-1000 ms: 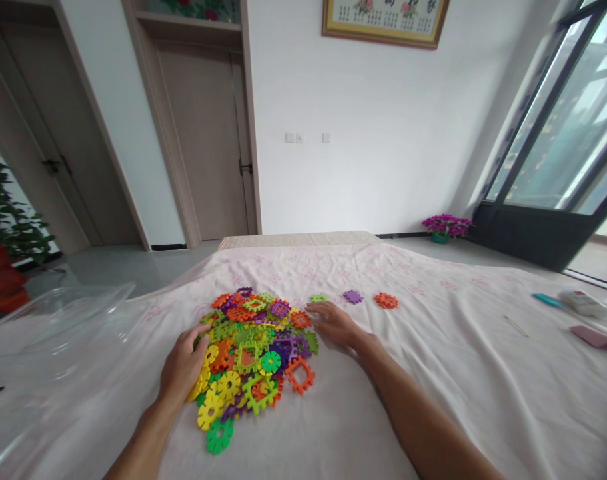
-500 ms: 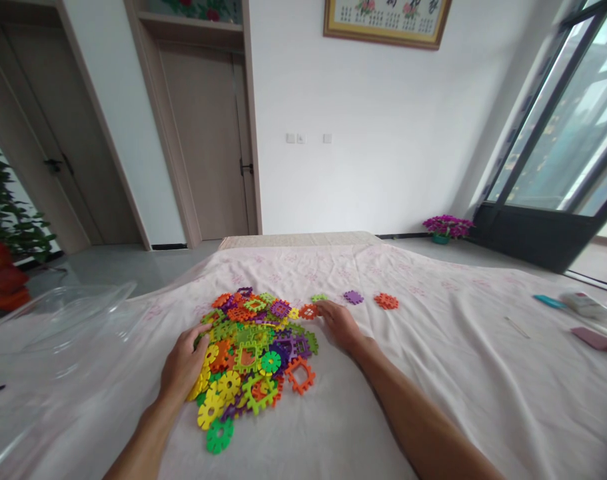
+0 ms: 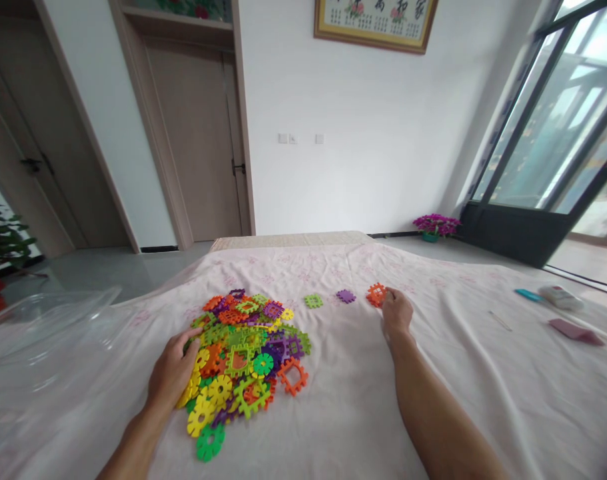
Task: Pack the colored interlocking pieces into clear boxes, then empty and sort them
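Colourful plastic interlocking pieces lie in a heap point(image 3: 243, 347): orange, purple, lime, yellow and green, some square with cut-out middles, some round like flowers. My left hand point(image 3: 173, 367) rests against the left edge of this heap, fingers loosely spread and holding nothing I can see. Away to the right, my right hand point(image 3: 398, 312) pinches an orange notched piece point(image 3: 376, 295) by its right side, at or just above the cloth. Left of it, a purple notched piece point(image 3: 346, 296) and a lime notched piece point(image 3: 313, 301) lie apart in a rough row.
A pale patterned cloth point(image 3: 333, 413) with wrinkles covers the surface. Clear plastic containers point(image 3: 53, 320) stand at the left. On the right lie a thin white stick point(image 3: 500, 321), a blue item point(image 3: 529, 295), a white object point(image 3: 560, 297) and a dull pink piece point(image 3: 576, 331).
My right hand has carried an orange piece from the heap's right edge to where another orange piece lay. The lime piece now shows fully. My left hand stays by the heap; the view has shifted slightly.
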Action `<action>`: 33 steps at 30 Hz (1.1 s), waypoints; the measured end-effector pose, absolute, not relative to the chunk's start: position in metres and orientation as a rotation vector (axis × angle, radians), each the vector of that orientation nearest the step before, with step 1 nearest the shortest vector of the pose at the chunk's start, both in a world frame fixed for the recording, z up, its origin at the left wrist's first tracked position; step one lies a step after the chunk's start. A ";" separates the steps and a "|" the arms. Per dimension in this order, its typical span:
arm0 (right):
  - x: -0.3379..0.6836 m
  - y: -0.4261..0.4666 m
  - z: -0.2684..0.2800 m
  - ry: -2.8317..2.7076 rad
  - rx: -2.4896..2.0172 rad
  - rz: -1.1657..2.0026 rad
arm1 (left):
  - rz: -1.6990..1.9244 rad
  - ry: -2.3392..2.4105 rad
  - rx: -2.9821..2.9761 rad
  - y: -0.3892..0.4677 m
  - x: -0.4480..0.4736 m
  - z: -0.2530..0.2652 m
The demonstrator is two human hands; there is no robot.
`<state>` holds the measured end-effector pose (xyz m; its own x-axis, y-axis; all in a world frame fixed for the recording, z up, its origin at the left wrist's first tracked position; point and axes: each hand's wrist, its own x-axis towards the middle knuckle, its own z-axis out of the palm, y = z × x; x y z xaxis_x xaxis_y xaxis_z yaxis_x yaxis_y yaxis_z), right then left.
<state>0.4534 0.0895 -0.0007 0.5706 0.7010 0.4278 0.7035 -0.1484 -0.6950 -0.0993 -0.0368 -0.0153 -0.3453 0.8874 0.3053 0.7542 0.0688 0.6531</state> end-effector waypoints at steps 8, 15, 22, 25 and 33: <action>0.446 0.077 0.002 -1.103 -2.018 -0.010 | 1.127 2.169 1.668 -0.037 -0.097 -0.013; 0.435 0.069 0.012 -1.323 -2.160 -0.078 | 1.162 2.125 1.675 -0.038 -0.096 -0.012; 0.374 0.067 0.028 -1.783 -1.548 0.276 | 1.146 2.151 1.694 -0.038 -0.096 -0.012; 0.336 0.061 0.030 -2.024 -1.291 0.663 | 1.148 2.143 1.693 -0.038 -0.097 -0.012; 0.296 0.051 0.024 -2.330 -1.253 0.758 | 1.164 2.147 1.687 -0.037 -0.095 -0.012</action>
